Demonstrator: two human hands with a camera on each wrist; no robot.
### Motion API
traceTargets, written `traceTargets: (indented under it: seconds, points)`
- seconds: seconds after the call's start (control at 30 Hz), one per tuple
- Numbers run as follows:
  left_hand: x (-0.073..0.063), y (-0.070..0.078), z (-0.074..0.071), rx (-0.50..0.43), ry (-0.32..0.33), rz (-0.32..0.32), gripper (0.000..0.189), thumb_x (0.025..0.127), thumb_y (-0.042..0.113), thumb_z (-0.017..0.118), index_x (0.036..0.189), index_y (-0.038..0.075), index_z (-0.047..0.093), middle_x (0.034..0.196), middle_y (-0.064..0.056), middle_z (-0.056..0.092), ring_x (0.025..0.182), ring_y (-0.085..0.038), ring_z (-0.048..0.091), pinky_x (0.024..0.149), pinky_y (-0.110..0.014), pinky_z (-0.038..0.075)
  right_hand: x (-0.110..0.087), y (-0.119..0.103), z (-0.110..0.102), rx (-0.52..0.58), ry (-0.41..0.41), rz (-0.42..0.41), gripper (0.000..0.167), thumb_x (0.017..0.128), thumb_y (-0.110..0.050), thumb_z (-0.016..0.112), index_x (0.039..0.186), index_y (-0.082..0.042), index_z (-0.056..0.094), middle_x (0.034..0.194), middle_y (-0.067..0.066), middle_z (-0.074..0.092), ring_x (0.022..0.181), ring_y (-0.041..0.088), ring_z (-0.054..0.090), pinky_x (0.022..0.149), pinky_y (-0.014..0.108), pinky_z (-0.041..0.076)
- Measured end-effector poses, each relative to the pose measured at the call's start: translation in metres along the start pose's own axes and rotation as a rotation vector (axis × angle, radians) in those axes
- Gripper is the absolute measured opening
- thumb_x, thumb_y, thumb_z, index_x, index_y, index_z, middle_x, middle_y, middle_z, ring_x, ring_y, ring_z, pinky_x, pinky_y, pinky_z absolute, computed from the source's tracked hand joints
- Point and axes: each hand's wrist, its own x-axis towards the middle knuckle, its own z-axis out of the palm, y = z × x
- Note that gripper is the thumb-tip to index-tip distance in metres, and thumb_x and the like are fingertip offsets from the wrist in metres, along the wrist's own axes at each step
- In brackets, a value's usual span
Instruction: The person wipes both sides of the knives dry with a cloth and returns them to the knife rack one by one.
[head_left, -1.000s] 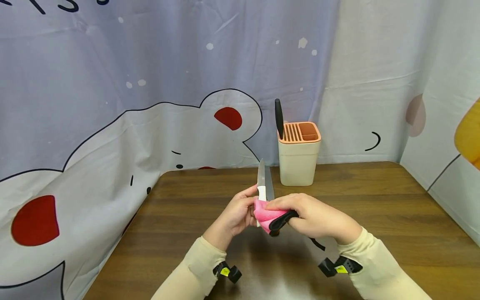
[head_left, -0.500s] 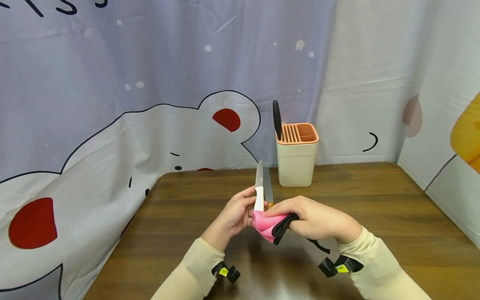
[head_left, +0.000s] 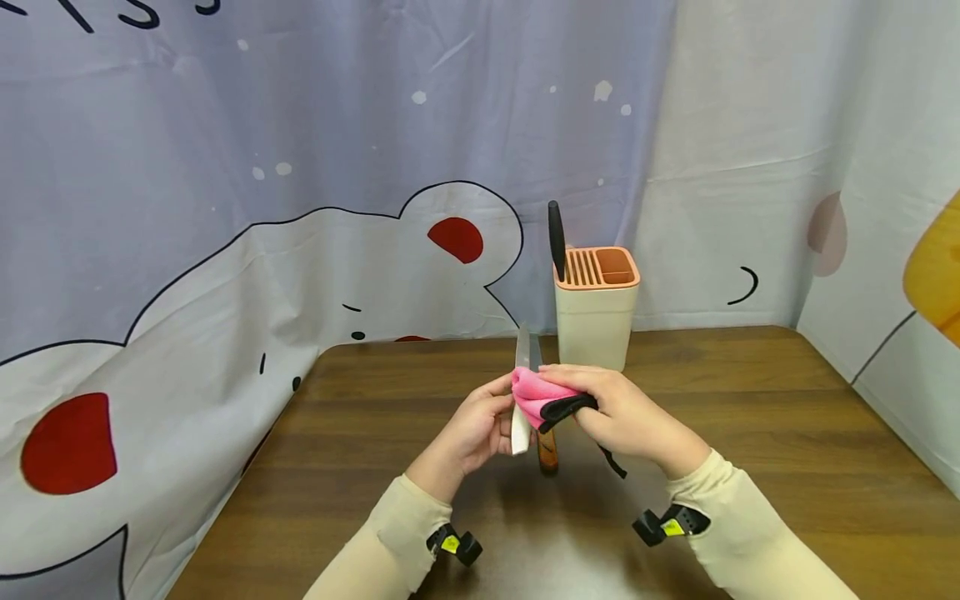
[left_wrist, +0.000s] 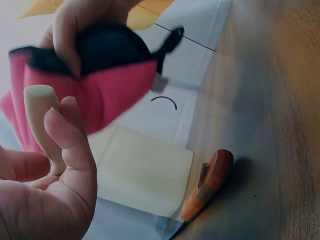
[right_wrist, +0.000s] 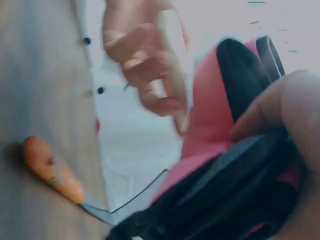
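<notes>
My left hand [head_left: 476, 427] holds a knife by its white handle [head_left: 521, 429], blade pointing away from me. My right hand [head_left: 626, 408] grips a folded pink cloth [head_left: 534, 392] with black edging and lays it against the knife where blade meets handle. In the left wrist view the left fingers curl round the white handle [left_wrist: 42, 107], and the pink cloth [left_wrist: 115, 95] is just beyond. Below the hands, a second knife with an orange-brown handle [head_left: 548, 454] lies on the table; the right wrist view also shows that orange handle [right_wrist: 55, 170].
A cream knife block [head_left: 596, 329] with a slotted orange top stands at the back of the wooden table [head_left: 750, 417]. A black-handled knife [head_left: 557, 237] sticks up from its left slot. A printed curtain [head_left: 337, 108] hangs behind the table.
The right hand first drew the cloth down the white handle towards me, then moved it back up to the blade's base. The left hand has stayed almost still.
</notes>
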Motion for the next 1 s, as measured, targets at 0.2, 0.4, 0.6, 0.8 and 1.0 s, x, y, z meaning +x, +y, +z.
traceTargets:
  seconds: [0.2, 0.4, 0.6, 0.8, 1.0]
  points:
    - [-0.002, 0.001, 0.001, 0.013, 0.012, 0.008, 0.055, 0.108, 0.013, 0.037, 0.163, 0.021, 0.030, 0.099, 0.000, 0.069, 0.066, -0.014, 0.071, 0.051, -0.026, 0.057, 0.002, 0.003, 0.017, -0.089, -0.028, 0.013, 0.069, 0.081, 0.006, 0.056, 0.147, -0.015, 0.057, 0.149, 0.002, 0.060, 0.137, 0.026, 0.059, 0.113, 0.050, 0.048]
    - [-0.003, 0.003, 0.001, 0.034, 0.030, -0.003, 0.055, 0.107, 0.014, 0.040, 0.162, 0.021, 0.033, 0.107, 0.001, 0.069, 0.065, -0.013, 0.069, 0.051, -0.027, 0.057, 0.001, 0.002, 0.019, -0.094, -0.027, -0.019, 0.071, 0.076, 0.009, 0.056, 0.143, -0.014, 0.061, 0.142, 0.002, 0.066, 0.130, 0.025, 0.064, 0.109, 0.049, 0.051]
    - [-0.002, 0.002, -0.002, 0.034, 0.034, -0.016, 0.056, 0.107, 0.013, 0.039, 0.162, 0.017, 0.030, 0.095, 0.004, 0.072, 0.066, -0.012, 0.070, 0.053, -0.029, 0.058, 0.001, -0.003, 0.017, -0.103, -0.070, -0.037, 0.068, 0.080, 0.007, 0.059, 0.143, -0.017, 0.063, 0.139, -0.003, 0.068, 0.125, 0.020, 0.066, 0.107, 0.045, 0.053]
    - [-0.001, 0.001, -0.005, 0.020, 0.042, -0.018, 0.054, 0.108, 0.013, 0.037, 0.162, 0.018, 0.031, 0.094, 0.004, 0.073, 0.066, -0.011, 0.072, 0.055, -0.031, 0.060, 0.000, -0.011, 0.015, -0.088, -0.126, -0.034, 0.064, 0.083, 0.006, 0.059, 0.141, -0.020, 0.065, 0.137, -0.003, 0.069, 0.121, 0.019, 0.068, 0.103, 0.044, 0.055]
    - [0.000, 0.002, -0.007, -0.011, 0.046, -0.023, 0.057, 0.106, 0.011, 0.037, 0.163, 0.020, 0.030, 0.092, 0.002, 0.071, 0.070, -0.010, 0.072, 0.056, -0.032, 0.062, -0.001, -0.015, 0.016, -0.034, -0.167, -0.077, 0.058, 0.084, 0.005, 0.058, 0.135, -0.020, 0.068, 0.133, -0.004, 0.070, 0.118, 0.016, 0.069, 0.102, 0.041, 0.056]
